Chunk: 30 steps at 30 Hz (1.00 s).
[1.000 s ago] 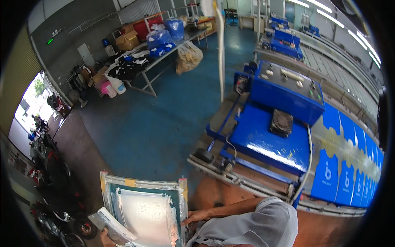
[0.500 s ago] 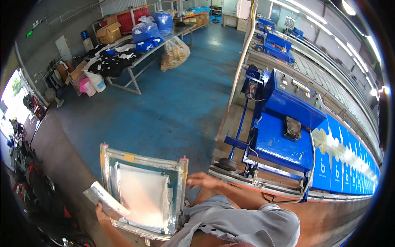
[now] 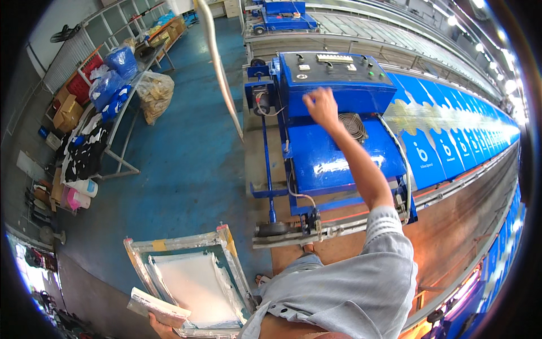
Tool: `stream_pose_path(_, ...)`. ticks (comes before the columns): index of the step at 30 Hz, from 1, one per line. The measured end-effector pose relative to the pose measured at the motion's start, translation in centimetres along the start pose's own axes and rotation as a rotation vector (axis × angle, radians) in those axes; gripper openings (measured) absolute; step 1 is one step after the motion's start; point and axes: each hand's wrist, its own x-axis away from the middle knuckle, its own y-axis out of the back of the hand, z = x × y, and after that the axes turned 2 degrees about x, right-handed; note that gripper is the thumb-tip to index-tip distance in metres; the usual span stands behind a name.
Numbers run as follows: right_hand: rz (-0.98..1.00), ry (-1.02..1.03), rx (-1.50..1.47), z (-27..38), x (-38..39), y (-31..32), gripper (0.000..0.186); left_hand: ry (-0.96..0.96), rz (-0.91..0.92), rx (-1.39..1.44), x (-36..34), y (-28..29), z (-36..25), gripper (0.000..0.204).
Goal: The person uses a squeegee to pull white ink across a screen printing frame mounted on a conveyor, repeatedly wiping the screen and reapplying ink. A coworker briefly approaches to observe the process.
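Observation:
In my left hand (image 3: 162,326), at the lower left, is a flat, pale squeegee (image 3: 158,308) with smears on it, gripped by its near edge. It lies across the lower left corner of a screen printing frame (image 3: 195,239), whose whitish mesh (image 3: 189,285) has a dark green border. The frame stands tilted beside my left side. My right hand (image 3: 323,107) is stretched out over a blue machine (image 3: 344,164), just in front of its control box (image 3: 333,93). Its fingers are loosely bent, with the thumb apart, and nothing shows in them. Whether it touches the box I cannot tell.
Long printing tables with rows of blue printed pieces (image 3: 423,155) run off to the right. A rail (image 3: 333,230) passes under the machine. A pale pole (image 3: 217,73) hangs at its left. Across the blue floor stands a table (image 3: 121,130) with bags, boxes and cloth.
My right hand has moved from beside the frame up and right over the blue machine. The view has turned right. My left hand still holds the squeegee at the frame.

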Motion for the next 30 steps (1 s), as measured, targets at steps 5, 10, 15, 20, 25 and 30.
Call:
stream_pose_path(5,0.148,-0.036,0.388,-9.9,-14.0,-7.6,0.05,-0.061,-0.246,-0.152,4.7,-9.8,-0.6,0.074)
stream_pose_path(10,0.281,-0.179,0.486,-12.7,-19.1,-12.0,0.057,-0.117,-0.4,-0.259,8.5,-16.5,-0.9,0.072)
stream_pose_path(15,0.281,-0.078,0.463,-14.0,-20.0,-11.8,0.058,-0.141,-0.469,-0.343,10.4,-20.9,-1.0,0.071)
stream_pose_path(20,0.325,-0.065,0.386,-13.9,-19.6,-10.7,0.057,-0.144,-0.501,-0.382,12.4,-21.9,0.3,0.07)
stream_pose_path(25,0.396,-0.074,0.237,-15.1,-20.3,-8.7,0.051,-0.165,-0.483,-0.405,14.0,-21.2,-0.6,0.069)
stream_pose_path(30,0.141,0.143,-0.04,-13.8,-13.3,-5.2,0.023,-0.169,-0.498,-0.399,14.4,-22.1,0.2,0.068)
